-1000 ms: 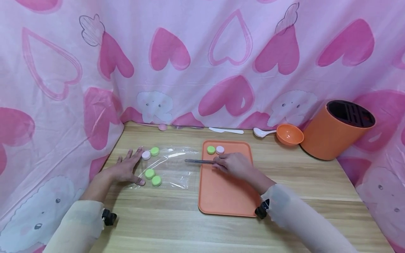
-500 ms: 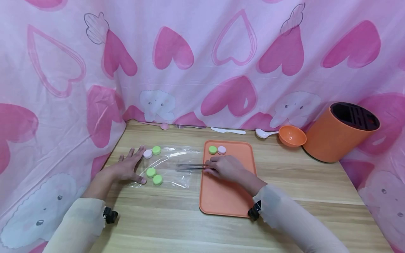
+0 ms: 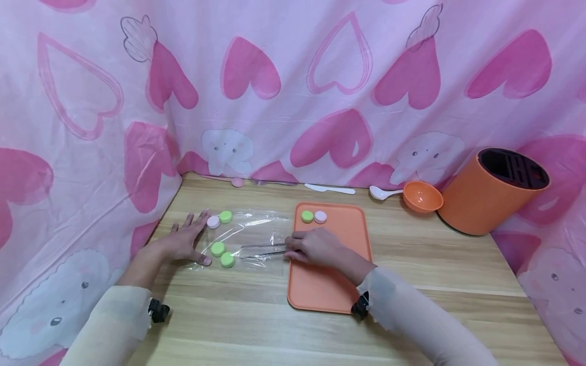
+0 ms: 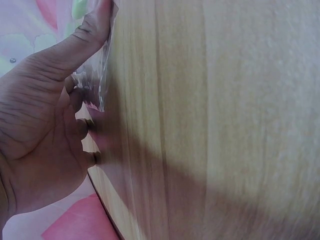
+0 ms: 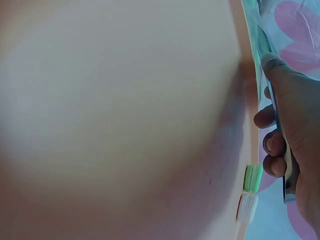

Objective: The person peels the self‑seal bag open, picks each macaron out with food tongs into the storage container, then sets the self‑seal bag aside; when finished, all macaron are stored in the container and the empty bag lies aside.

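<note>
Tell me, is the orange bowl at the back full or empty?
Empty. The orange bowl stands upright beside the white spoon, and the head view shows only its bare orange inside, with nothing in it.

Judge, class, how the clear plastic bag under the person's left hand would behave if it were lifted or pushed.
The clear plastic bag looks thin and crinkled, so it would probably flop and sag when lifted. Its glossy sheen suggests it could slide on the wooden table; the left hand rests flat on its edge, seemingly pinning it. The green discs on it would likely shift if it were pushed.
</note>
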Demonstrator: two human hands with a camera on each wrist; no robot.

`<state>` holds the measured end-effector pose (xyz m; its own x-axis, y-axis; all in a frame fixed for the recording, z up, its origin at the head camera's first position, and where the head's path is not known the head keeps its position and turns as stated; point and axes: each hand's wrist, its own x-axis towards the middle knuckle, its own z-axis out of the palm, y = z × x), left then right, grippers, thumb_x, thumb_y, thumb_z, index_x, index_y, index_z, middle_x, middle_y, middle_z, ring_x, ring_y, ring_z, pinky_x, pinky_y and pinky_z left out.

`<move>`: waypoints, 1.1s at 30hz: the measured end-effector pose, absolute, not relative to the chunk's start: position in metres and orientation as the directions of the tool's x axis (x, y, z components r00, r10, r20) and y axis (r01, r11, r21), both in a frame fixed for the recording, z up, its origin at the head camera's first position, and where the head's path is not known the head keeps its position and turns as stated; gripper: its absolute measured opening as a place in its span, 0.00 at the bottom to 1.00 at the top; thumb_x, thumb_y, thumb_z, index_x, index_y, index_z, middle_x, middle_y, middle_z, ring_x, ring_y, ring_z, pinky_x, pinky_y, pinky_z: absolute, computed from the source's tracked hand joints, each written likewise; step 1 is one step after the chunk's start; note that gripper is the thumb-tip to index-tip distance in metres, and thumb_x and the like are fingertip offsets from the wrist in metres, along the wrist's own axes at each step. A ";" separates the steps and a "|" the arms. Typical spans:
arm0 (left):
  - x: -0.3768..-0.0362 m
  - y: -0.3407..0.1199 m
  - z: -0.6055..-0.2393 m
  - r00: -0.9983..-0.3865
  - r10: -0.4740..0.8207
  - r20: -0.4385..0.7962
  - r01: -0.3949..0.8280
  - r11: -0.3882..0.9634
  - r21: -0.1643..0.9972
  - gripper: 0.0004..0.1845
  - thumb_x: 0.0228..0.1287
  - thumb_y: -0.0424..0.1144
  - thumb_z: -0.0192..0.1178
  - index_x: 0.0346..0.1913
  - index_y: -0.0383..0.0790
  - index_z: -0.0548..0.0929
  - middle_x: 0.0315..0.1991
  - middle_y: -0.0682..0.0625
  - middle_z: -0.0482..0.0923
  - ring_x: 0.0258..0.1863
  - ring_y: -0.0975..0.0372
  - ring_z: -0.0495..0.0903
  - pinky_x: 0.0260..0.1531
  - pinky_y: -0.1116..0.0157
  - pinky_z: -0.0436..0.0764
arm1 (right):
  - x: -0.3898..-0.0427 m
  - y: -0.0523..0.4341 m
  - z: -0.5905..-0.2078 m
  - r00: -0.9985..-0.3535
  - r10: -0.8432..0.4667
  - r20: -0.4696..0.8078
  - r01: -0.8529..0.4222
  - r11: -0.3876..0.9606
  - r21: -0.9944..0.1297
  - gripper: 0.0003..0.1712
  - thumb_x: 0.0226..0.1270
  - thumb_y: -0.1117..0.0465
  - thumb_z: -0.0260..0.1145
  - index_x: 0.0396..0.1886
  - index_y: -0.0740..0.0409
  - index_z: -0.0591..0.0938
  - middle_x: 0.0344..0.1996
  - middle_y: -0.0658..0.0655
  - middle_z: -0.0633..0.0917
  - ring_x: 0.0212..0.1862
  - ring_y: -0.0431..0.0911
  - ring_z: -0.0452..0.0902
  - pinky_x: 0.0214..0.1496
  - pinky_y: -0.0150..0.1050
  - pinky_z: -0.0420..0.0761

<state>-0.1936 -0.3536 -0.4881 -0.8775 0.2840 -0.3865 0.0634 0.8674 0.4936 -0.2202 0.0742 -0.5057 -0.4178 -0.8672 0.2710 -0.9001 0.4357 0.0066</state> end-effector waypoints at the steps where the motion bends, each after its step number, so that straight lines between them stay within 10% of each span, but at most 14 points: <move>1: -0.193 -0.354 -0.488 -0.878 0.284 -0.385 0.064 0.867 0.494 0.83 0.50 0.60 0.86 0.91 0.39 0.32 0.92 0.34 0.27 0.88 0.29 0.22 0.80 0.23 0.23 | -0.220 0.073 -0.505 -0.413 -0.870 0.268 -0.902 0.432 0.012 0.14 0.81 0.41 0.70 0.46 0.45 0.88 0.38 0.43 0.89 0.28 0.37 0.81 0.28 0.34 0.85; 33: -0.193 -0.354 -0.490 -0.884 0.290 -0.367 0.081 0.868 0.490 0.83 0.48 0.60 0.87 0.91 0.37 0.34 0.92 0.33 0.30 0.88 0.28 0.24 0.80 0.22 0.24 | -0.205 0.049 -0.493 -0.449 -0.877 0.172 -0.885 0.463 0.046 0.18 0.84 0.39 0.66 0.46 0.48 0.86 0.37 0.44 0.85 0.28 0.37 0.79 0.29 0.35 0.83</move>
